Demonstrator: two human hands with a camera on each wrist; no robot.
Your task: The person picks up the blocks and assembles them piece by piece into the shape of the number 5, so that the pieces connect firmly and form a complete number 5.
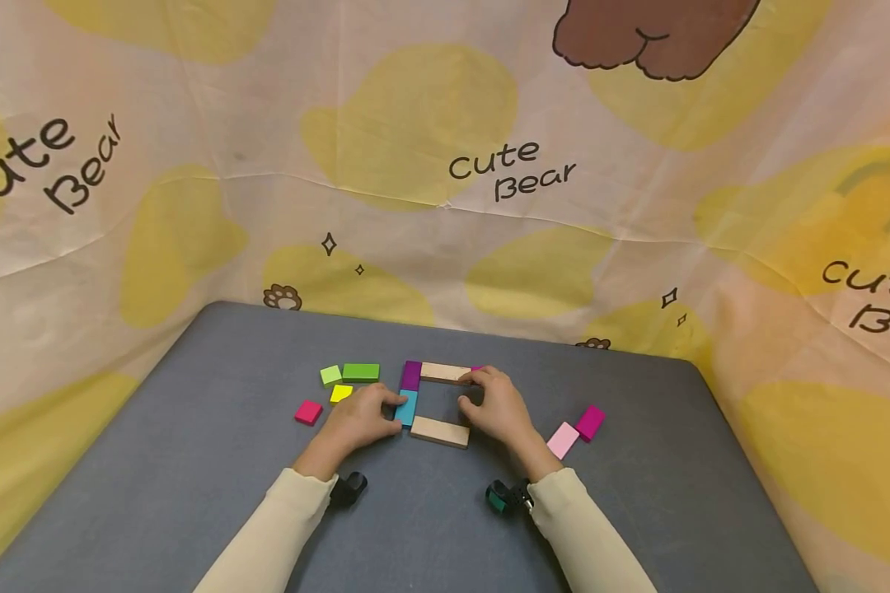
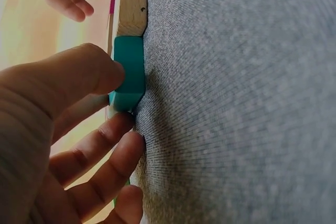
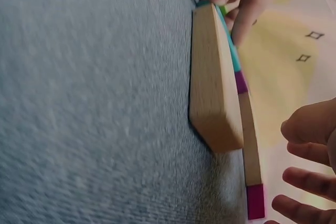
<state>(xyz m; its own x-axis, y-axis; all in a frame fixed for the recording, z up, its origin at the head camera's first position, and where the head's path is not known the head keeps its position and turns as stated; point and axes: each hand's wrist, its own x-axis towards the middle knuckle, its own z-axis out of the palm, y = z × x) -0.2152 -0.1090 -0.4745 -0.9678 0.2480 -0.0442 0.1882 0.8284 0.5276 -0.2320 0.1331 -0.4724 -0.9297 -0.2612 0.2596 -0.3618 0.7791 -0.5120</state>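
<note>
My left hand (image 1: 359, 414) pinches a blue block (image 1: 406, 409) between thumb and fingers. In the left wrist view, the thumb lies on the block's near face. The blue block lies between a purple block (image 1: 411, 375) and a near wooden block (image 1: 440, 431). A far wooden block (image 1: 443, 373) runs right from the purple one towards a magenta block (image 1: 478, 369), partly hidden by my right hand (image 1: 498, 405). That hand hovers at the outline's right side, fingers loosely bent. In the right wrist view, its fingers (image 3: 302, 180) hold nothing and look apart from the blocks.
Left of the outline lie a green block (image 1: 361, 373), a light green block (image 1: 330, 375), a yellow block (image 1: 340, 394) and a red block (image 1: 308, 413). Pink (image 1: 563, 441) and magenta blocks (image 1: 590, 422) lie at right on the grey table (image 1: 193, 461). A printed cloth hangs behind.
</note>
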